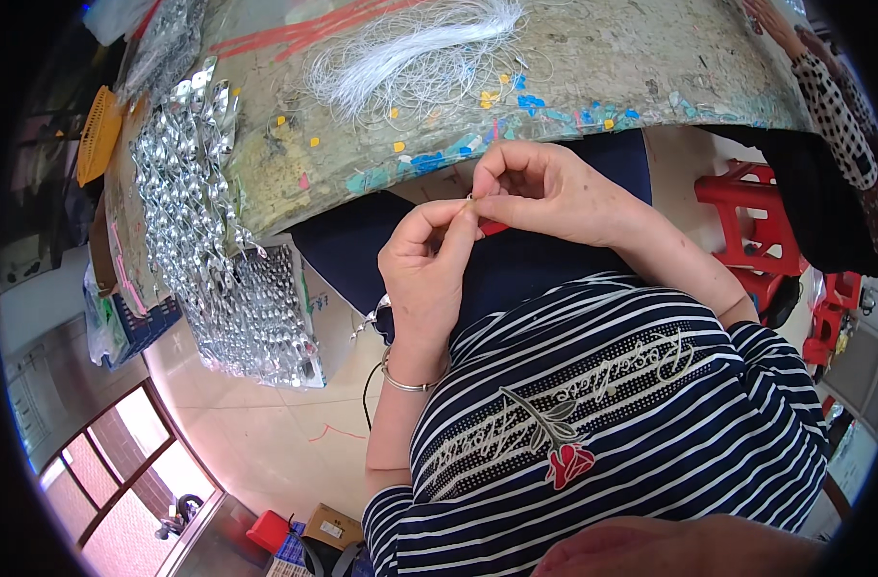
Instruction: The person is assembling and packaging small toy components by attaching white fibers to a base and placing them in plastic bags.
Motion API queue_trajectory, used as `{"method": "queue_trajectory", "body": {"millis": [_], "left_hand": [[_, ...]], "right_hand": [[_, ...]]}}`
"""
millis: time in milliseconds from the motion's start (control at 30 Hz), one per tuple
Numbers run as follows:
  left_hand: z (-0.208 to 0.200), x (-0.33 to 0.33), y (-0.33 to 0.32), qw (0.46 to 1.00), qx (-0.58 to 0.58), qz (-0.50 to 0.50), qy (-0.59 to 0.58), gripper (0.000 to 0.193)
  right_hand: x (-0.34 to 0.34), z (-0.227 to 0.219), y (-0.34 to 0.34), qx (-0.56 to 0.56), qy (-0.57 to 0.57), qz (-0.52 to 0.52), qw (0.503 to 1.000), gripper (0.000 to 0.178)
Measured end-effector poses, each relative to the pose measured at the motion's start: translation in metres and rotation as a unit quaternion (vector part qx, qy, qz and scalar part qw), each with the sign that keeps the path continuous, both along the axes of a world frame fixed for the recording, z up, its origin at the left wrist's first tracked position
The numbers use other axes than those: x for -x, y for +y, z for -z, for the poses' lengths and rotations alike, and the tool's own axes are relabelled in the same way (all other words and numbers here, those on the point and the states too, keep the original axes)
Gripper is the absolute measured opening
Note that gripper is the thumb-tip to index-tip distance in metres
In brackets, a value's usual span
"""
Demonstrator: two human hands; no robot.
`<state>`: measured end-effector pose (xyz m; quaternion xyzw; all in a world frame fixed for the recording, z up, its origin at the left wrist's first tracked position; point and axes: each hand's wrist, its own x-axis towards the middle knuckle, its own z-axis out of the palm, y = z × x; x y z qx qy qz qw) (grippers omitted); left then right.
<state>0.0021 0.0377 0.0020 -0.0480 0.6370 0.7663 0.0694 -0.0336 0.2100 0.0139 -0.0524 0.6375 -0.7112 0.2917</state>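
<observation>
My left hand (429,262) and my right hand (566,200) meet over my lap, just off the table's near edge. Thumb and forefinger are pinched on both, tip against tip. What they grip there is too small to make out. A bit of something red (494,228) shows beneath my right hand. Beside my left wrist dangles a twisted silver strip (370,319); its upper end is out of sight. A loose hank of white thread (420,60) lies on the worn table (650,67), beyond my hands.
Many twisted silver strips (184,159) hang over the table's left side. Blue, yellow and green scraps (530,102) dot its near edge. A yellow basket (98,135) is at far left. Red stools (751,216) stand at right, near another person's dotted sleeve (831,120).
</observation>
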Motion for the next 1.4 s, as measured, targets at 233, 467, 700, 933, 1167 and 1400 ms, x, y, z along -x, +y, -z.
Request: {"method": "queue_trajectory", "body": {"millis": [233,467,700,933,1167,1400], "left_hand": [[-0.002,0.000,-0.005,1.000,0.006,0.008,-0.015,0.010],[-0.003,0.005,-0.005,0.998,0.042,0.017,-0.049,0.012],[0.001,0.000,-0.009,0.997,0.038,0.028,-0.056,0.012],[-0.005,0.000,-0.018,0.993,0.026,0.092,-0.065,0.010],[-0.004,-0.006,-0.040,0.983,0.019,0.139,-0.122,0.011],[0.014,-0.015,-0.041,0.970,0.020,0.225,-0.088,0.015]], "right_hand": [[0.001,0.001,0.000,0.002,0.002,0.025,1.000,0.007],[0.004,0.000,0.002,-0.064,0.136,0.042,0.988,0.010],[0.005,0.008,-0.004,0.007,0.218,0.041,0.975,0.015],[0.003,-0.014,-0.006,0.079,-0.051,0.004,0.996,0.016],[0.037,-0.034,0.022,0.080,0.021,0.120,0.989,0.016],[0.026,-0.025,0.016,0.069,0.008,0.077,0.995,0.018]]}}
